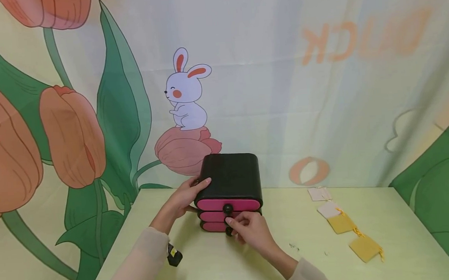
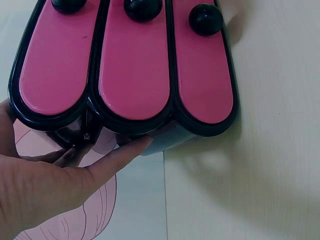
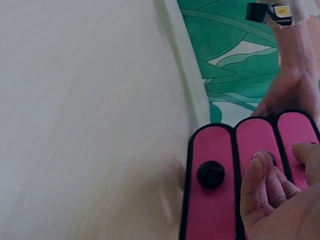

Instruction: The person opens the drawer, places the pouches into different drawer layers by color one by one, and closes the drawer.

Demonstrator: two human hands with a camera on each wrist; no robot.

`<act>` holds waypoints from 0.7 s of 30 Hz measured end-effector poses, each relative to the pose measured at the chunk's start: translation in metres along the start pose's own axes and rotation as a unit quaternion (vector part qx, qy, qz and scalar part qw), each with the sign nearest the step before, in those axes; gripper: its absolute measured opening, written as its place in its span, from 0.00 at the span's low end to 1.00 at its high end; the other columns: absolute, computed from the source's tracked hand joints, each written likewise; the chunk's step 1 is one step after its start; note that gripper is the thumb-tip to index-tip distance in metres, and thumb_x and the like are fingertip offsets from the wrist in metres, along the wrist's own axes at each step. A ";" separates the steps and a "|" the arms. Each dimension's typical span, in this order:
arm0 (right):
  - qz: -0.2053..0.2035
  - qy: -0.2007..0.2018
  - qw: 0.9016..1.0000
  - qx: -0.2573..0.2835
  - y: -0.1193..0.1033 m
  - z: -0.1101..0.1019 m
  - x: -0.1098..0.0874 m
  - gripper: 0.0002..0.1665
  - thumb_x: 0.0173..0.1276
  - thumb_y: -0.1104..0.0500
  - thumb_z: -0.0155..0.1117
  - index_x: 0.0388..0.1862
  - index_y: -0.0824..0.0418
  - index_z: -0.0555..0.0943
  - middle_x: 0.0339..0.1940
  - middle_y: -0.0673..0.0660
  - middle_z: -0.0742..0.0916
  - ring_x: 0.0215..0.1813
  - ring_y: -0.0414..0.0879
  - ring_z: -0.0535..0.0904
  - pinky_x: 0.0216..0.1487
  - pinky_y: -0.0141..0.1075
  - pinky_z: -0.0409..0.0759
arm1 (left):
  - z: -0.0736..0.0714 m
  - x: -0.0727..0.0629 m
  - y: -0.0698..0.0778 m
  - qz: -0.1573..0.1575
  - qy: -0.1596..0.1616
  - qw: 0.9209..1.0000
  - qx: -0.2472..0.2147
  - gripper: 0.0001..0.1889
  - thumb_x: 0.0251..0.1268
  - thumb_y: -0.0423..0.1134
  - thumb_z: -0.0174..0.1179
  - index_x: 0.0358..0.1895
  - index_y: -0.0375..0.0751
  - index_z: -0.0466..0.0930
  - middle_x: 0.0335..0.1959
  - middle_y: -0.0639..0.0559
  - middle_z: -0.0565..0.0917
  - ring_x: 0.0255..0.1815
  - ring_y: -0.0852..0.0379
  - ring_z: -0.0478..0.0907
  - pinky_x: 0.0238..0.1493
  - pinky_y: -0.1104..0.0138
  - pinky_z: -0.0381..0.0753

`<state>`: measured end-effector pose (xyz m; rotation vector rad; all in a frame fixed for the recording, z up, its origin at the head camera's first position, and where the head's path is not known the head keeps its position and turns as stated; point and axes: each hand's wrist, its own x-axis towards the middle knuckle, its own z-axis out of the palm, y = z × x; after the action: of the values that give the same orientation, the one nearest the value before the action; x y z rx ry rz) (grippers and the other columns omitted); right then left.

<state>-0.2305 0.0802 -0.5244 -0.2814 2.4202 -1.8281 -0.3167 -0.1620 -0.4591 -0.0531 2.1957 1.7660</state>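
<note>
A black box with three pink-fronted drawers (image 1: 230, 177) stands on the table, each front carrying a round black knob (image 3: 210, 174). At the box's left side is my left hand (image 1: 185, 195), its thumb over the top edge and its fingers against the side; it grips the box there. Before the knobs is my right hand (image 1: 252, 229), with the thumb tip close to the middle knob. In the right wrist view its fingers are loosely bent and stand apart from the thumb, with part of the middle knob showing between. All the drawers look pushed in.
Right of the box lie two yellow drawstring pouches (image 1: 365, 247) and two pale tags or pouches (image 1: 329, 209). Small bits (image 1: 294, 247) lie on the pale table (image 1: 301, 220). A printed curtain (image 1: 264, 91) hangs behind it.
</note>
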 end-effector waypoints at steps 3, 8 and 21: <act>0.006 -0.003 1.000 -0.010 0.007 0.000 0.001 0.24 0.76 0.46 0.71 0.38 0.69 0.87 0.29 0.65 0.91 0.21 0.51 0.83 0.23 0.43 0.85 | 0.000 0.001 0.000 0.000 -0.001 1.000 -0.001 0.50 0.71 0.66 0.63 0.86 0.45 0.52 0.76 0.36 0.72 0.71 0.34 0.73 0.59 0.30 0.79; 0.025 -0.018 0.999 -0.010 0.013 0.007 0.004 0.27 0.79 0.44 0.67 0.38 0.69 0.89 0.31 0.64 0.91 0.24 0.57 0.86 0.26 0.50 0.88 | 0.000 0.000 0.000 0.001 -0.001 1.000 -0.002 0.50 0.71 0.66 0.63 0.86 0.45 0.52 0.76 0.36 0.72 0.71 0.35 0.74 0.59 0.31 0.79; 0.055 0.006 0.998 0.029 0.009 0.020 -0.008 0.25 0.79 0.45 0.67 0.34 0.67 0.89 0.28 0.57 0.91 0.21 0.44 0.83 0.22 0.41 0.84 | 0.000 0.000 0.001 -0.003 -0.001 1.000 -0.002 0.50 0.71 0.66 0.64 0.85 0.44 0.53 0.75 0.35 0.72 0.70 0.35 0.74 0.57 0.32 0.81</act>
<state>-0.2199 0.0652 -0.5386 -0.1312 2.3348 -1.8534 -0.3168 -0.1617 -0.4586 -0.0584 2.1883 1.7670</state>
